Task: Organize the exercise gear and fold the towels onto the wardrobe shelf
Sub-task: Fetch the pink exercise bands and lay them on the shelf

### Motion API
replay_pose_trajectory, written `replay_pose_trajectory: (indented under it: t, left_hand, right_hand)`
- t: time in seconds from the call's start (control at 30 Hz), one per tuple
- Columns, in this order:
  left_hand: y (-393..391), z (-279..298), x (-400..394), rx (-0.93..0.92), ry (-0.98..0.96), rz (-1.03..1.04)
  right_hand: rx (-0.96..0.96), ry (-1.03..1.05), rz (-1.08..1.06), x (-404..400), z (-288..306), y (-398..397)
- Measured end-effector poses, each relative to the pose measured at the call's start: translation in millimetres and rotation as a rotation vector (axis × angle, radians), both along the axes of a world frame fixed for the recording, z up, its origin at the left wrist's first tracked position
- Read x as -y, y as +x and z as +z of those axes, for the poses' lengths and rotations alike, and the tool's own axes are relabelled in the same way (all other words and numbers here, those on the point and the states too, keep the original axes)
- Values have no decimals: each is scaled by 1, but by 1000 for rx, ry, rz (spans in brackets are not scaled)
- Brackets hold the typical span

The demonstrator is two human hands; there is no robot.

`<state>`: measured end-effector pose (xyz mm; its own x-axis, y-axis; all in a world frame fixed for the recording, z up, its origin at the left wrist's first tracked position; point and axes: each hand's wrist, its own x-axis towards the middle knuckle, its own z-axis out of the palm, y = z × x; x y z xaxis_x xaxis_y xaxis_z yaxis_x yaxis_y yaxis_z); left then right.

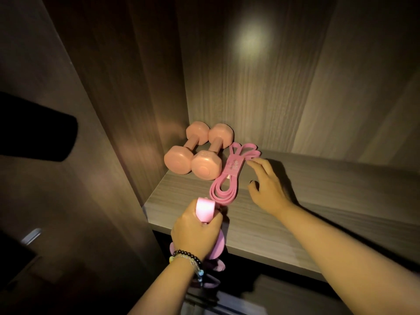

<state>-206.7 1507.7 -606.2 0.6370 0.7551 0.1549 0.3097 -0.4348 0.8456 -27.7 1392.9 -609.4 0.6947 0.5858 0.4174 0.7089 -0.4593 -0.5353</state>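
Two pink dumbbells [197, 151] lie side by side in the back left corner of the wooden wardrobe shelf [318, 212]. A folded pink resistance band [229, 173] lies just to their right. My right hand [267, 185] hovers beside the band with fingers spread, fingertips near its far loops. My left hand [195, 228] grips a light pink piece of exercise gear [205, 210] at the shelf's front edge; more pink parts of it hang below my wrist.
The wardrobe's side wall [136, 110] rises close on the left and the back panel [272, 87] stands behind. A dark object [38, 130] juts in at the far left. Bare shelf stretches to the right.
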Motion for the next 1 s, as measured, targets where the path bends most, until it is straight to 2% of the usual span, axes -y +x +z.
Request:
replay_pose_trajectory:
  t: [0.07, 0.27, 0.4, 0.47, 0.53, 0.6, 0.73, 0.83, 0.9, 1.0]
  left_hand:
    - [-13, 7, -2, 86, -67, -65]
    - [-68, 52, 6, 228, -8, -280]
    - [-103, 91, 21, 209, -234, -549]
    - [-113, 104, 22, 201, -179, -473]
    - [-121, 118, 26, 216, -127, -403]
    - [-130, 135, 34, 226, -124, -424]
    - [-152, 164, 58, 355, -245, -544]
    - [-167, 179, 70, 385, -286, -580]
    - [-173, 180, 74, 337, -227, -586]
    - [-179, 174, 80, 208, -32, -572]
  right_hand:
    - [-42, 24, 5, 12, 0, -25]
    - [-186, 119, 160, 39, 18, -96]
    - [-557, 225, 263, 39, 75, -137]
    - [-641, 184, 361, 45, 107, -157]
    - [-618, 130, 421, 57, 134, -178]
    - [-618, 136, 452, 67, 153, -195]
    - [-595, 150, 500, 83, 171, -218]
    - [-514, 175, 471, 99, 181, -227]
    - [-518, 247, 439, 111, 193, -229]
    - [-545, 291, 387, 129, 216, -232]
